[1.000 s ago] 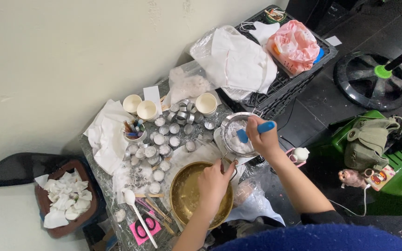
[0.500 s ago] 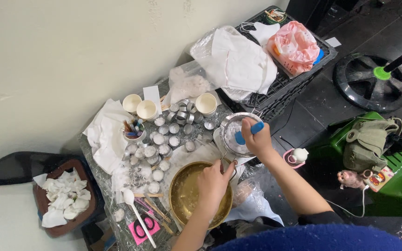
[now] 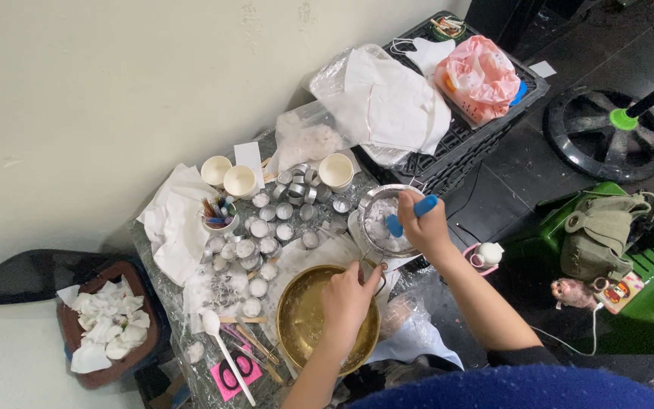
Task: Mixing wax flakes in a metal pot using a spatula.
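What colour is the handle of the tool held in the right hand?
Blue: the handle sticks out of the right hand over the metal bowl, clear in the head view.

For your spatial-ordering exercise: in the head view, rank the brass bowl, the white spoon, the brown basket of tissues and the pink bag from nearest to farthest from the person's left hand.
1. Brass bowl: under the left hand.
2. White spoon: picture-left, on the table.
3. Brown basket of tissues: far picture-left, on the floor.
4. Pink bag: top, in the black crate.

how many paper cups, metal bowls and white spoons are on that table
paper cups: 3
metal bowls: 2, the brass bowl under the left hand and the steel bowl by the right hand
white spoons: 1
total: 6
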